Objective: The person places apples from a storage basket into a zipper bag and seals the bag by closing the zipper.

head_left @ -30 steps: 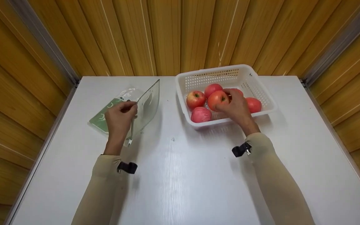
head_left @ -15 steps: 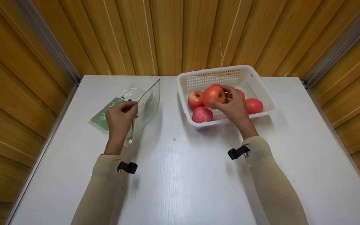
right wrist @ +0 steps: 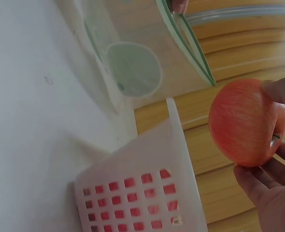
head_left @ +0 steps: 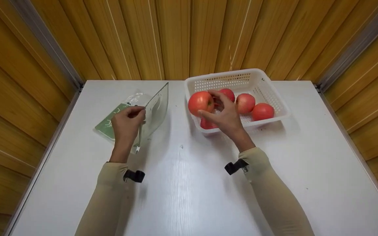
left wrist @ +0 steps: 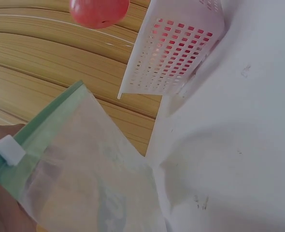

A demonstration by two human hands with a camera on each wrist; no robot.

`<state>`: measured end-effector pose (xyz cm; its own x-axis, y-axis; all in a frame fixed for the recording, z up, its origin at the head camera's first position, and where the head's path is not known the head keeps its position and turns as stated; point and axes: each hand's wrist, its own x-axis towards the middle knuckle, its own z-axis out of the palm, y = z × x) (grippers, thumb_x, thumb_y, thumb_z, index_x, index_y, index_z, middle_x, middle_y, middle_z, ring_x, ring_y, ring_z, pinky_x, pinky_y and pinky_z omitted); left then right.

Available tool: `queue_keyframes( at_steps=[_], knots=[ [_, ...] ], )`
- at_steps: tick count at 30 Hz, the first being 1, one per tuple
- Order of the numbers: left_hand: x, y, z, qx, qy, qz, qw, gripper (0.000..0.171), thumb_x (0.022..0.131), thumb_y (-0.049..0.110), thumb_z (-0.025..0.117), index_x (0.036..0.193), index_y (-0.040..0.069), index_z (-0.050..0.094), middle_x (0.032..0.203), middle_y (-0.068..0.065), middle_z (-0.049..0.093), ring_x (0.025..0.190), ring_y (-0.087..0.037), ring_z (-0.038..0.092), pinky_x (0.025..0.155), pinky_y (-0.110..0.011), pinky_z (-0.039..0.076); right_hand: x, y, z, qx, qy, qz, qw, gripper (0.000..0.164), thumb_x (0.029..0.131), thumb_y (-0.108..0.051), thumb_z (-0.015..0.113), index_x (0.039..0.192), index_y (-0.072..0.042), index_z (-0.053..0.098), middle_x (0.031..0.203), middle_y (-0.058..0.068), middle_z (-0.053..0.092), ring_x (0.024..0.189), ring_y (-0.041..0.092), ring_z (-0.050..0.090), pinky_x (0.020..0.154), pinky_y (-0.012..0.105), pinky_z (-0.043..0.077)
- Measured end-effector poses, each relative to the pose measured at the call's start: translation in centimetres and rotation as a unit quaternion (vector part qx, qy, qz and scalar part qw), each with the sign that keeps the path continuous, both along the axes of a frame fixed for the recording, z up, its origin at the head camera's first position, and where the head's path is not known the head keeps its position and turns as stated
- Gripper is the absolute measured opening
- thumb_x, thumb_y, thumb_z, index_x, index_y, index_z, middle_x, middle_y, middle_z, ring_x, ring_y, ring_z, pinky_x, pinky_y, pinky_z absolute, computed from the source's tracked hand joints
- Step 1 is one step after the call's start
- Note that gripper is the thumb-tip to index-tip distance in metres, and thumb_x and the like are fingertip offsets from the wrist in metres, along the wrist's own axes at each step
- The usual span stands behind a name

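Note:
My left hand [head_left: 128, 122] pinches the top edge of a clear zip bag [head_left: 156, 113] with a green rim, holding it up on the table's left side. In the left wrist view a white slider [left wrist: 9, 150] sits on the bag's green zip strip [left wrist: 48, 113]. A red apple [head_left: 200, 103] is held between the thumb and fingers of my right hand [head_left: 226, 114], above the left end of the white basket [head_left: 277, 98]. The right wrist view shows this apple [right wrist: 246, 123] raised higher than the basket rim [right wrist: 183, 150], apart from the bag.
Several more apples lie in the basket, among them one at its right end [head_left: 263, 111] and one beside it [head_left: 245, 103]. A green-and-clear flat package [head_left: 105, 123] lies behind my left hand. Wood-patterned walls [head_left: 176, 39] enclose the white table [head_left: 182, 183] at the back and sides.
My right hand has lifted the apple from among the others and carried it left, to the basket's left end. The left hand and the zip bag have stayed nearly still.

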<state>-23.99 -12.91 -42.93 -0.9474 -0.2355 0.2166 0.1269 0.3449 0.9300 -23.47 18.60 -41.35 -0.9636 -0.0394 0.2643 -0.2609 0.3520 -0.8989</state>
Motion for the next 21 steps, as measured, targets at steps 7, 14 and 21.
queue_keyframes(
  at_steps=[7,14,21],
  knots=[
    [0.0,0.1,-0.2,0.003,0.016,-0.003,0.9999,0.014,0.096,0.009,0.077,0.106,0.000,0.081,0.095,-0.010,0.075,0.077,-0.020,0.071,0.064,-0.023,0.061,0.4,-2.5,0.4,-0.009,0.032,0.028,0.999,0.075,0.085,-0.029,0.091,0.149,-0.009,0.057,0.140,0.004,0.061,0.125,0.024,0.059,0.104,0.042,0.053],
    [0.0,0.3,-0.3,0.012,0.008,-0.004,0.9999,0.014,0.096,0.007,0.076,0.106,0.000,0.081,0.097,-0.011,0.075,0.078,-0.020,0.072,0.065,-0.024,0.061,0.5,-4.8,0.4,-0.019,0.045,0.040,0.998,0.074,0.084,-0.026,0.092,0.147,-0.007,0.059,0.140,0.004,0.062,0.122,0.020,0.060,0.103,0.038,0.054],
    [-0.1,0.6,-0.2,0.010,0.004,-0.003,0.9999,0.014,0.095,0.009,0.077,0.107,0.001,0.082,0.096,-0.010,0.075,0.077,-0.021,0.072,0.064,-0.023,0.061,0.3,-6.7,0.5,-0.013,0.067,0.064,0.996,0.075,0.085,-0.025,0.091,0.148,-0.004,0.057,0.143,0.007,0.060,0.127,0.019,0.058,0.104,0.033,0.053]
  ],
)
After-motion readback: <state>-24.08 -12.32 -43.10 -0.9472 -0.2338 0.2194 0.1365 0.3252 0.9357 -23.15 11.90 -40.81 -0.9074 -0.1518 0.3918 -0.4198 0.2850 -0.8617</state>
